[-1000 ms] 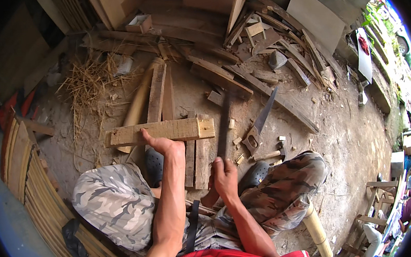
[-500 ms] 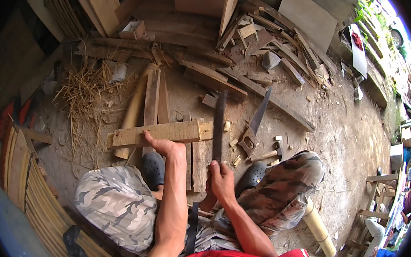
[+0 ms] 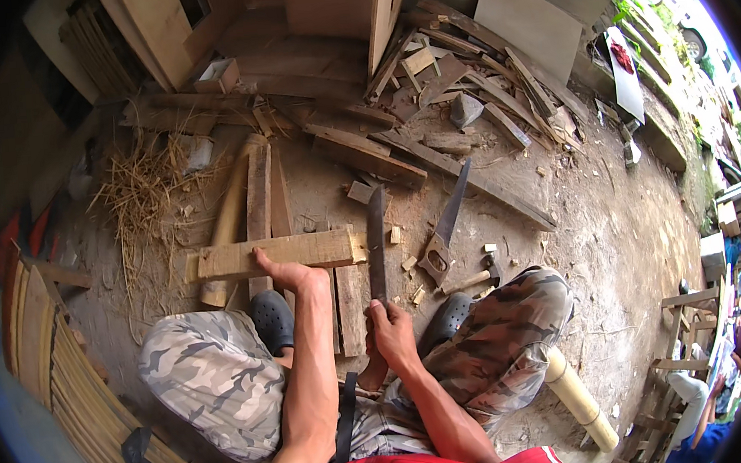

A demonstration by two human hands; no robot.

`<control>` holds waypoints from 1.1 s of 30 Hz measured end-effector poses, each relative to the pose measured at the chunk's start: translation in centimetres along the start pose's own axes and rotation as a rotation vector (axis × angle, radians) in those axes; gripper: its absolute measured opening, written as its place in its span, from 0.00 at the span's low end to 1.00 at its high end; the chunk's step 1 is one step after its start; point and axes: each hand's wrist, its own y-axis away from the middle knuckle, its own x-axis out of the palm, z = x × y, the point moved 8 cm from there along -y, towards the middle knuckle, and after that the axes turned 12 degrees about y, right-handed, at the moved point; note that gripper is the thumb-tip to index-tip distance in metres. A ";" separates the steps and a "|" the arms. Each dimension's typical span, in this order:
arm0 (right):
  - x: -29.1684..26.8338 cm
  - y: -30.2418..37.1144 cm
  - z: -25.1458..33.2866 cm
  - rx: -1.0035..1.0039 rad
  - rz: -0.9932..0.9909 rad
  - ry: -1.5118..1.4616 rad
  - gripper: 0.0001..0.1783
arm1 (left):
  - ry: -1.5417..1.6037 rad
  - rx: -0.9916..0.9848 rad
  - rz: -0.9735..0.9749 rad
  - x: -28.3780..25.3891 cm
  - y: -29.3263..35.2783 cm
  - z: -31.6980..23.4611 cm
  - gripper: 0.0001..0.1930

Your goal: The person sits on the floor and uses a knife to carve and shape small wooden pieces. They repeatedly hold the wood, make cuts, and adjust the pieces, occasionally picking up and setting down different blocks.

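My left hand [image 3: 294,275] grips a squared wooden beam [image 3: 290,253] from its near side, thumb lying along the front face. The beam lies crosswise over other timber pieces, and its right end narrows to a short, paler stub. In my right hand [image 3: 391,333] is a machete [image 3: 377,244], its long dark blade pointing away from me. The blade stands right beside the stub; whether they touch I cannot tell. A handsaw [image 3: 450,221] with a wooden handle and a hammer [image 3: 477,279] lie on the ground to the right.
Wood chips [image 3: 410,263] are scattered right of the beam. Long planks [image 3: 471,176] and a scrap pile [image 3: 472,84] lie beyond. Straw [image 3: 145,184] is at far left, bamboo strips [image 3: 115,417] near left, and a bamboo pole [image 3: 579,398] by my right knee. Other people sit at far right.
The view has shifted slightly. The machete blade has gone from overlapping the beam's stub to just off its right end. Both hands keep their holds.
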 end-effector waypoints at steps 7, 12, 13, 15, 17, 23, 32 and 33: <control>0.1 0.4 -0.7 0.035 0.027 0.027 0.18 | -0.035 -0.036 0.028 0.4 1.8 1.6 0.40; -2.2 0.3 0.7 -0.060 -0.133 -0.140 0.18 | -0.001 -0.038 0.038 0.4 1.3 2.0 0.40; -2.1 0.5 0.3 -0.071 -0.122 -0.119 0.18 | -0.023 -0.045 0.037 0.2 1.6 2.1 0.40; -1.4 1.4 -0.1 0.020 -0.073 0.067 0.20 | -0.062 -0.073 0.047 0.7 3.1 2.7 0.40; -1.7 1.7 -0.1 -0.040 -0.098 -0.052 0.20 | -0.027 -0.117 0.064 1.0 4.0 2.9 0.39; -2.9 2.9 0.2 -0.019 -0.129 -0.063 0.18 | -0.029 -0.098 0.060 0.4 3.7 3.3 0.39; -4.9 5.5 0.9 -0.029 -0.206 -0.174 0.18 | -0.010 -0.244 0.065 1.9 6.8 3.7 0.36; -4.2 5.7 0.6 0.017 -0.118 -0.112 0.18 | 0.004 -0.277 0.078 1.9 6.8 4.1 0.35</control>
